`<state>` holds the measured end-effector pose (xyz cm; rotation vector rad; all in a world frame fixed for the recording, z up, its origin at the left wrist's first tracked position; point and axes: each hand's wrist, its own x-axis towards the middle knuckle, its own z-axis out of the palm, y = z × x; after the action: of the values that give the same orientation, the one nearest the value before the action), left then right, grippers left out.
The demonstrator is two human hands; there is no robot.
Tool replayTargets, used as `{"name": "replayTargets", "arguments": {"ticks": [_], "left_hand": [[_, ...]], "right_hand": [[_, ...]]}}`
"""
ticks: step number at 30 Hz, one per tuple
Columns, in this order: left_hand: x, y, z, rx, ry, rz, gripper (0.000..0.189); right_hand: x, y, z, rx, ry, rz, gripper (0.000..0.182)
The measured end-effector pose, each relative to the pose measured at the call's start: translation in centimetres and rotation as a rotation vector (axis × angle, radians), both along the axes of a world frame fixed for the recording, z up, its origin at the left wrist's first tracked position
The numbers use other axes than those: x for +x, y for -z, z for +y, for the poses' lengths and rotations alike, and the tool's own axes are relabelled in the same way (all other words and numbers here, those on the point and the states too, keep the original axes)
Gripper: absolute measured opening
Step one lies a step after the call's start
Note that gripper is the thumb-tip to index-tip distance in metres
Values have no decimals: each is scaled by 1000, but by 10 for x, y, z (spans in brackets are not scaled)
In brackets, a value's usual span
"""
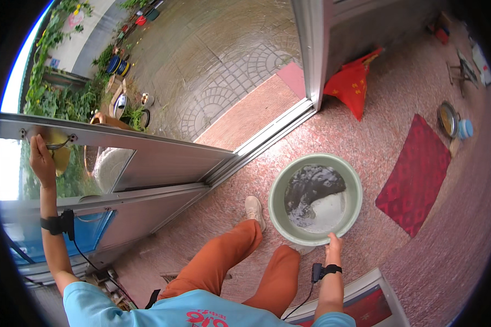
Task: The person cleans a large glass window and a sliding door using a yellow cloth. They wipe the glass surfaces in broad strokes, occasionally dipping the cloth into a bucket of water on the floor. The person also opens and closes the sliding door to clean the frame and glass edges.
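Observation:
My left hand (43, 161) reaches far out to the left, its fingers closed around the metal handle (61, 144) of a sliding glass door (163, 161). A blurred yellowish patch shows beside those fingers; I cannot tell what it is. Low on my right side, my right hand (334, 247) grips the near rim of a round pale green plastic tub (274, 196). Inside the tub lies a dark, wet-looking mass (315, 184) beside a pale grey-white area (329, 210). Whether the dark part is cloth or liquid is unclear. Both wrists wear black straps with cabled devices.
The doorway opens onto a wet paved yard (229, 57) with a ribbed mat (249, 110) outside the metal door track (276, 124). Indoors, a dark red patterned mat (415, 175), a red cloth (354, 83) and a metal pan (447, 118) lie right. A framed panel (364, 306) stands close behind my right arm.

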<state>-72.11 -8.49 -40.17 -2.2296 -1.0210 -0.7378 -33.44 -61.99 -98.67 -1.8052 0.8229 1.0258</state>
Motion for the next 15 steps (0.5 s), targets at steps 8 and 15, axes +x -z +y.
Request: {"name": "replayTargets", "arguments": {"ticks": [8,15], "left_hand": [[16,4,-13,-22,30,14,19],[28,-5,-30,-151,-4,152,14]], "right_hand": [[-22,0,124,331,72,106,41],[-23,-74,277,306,-31,146,34]]}}
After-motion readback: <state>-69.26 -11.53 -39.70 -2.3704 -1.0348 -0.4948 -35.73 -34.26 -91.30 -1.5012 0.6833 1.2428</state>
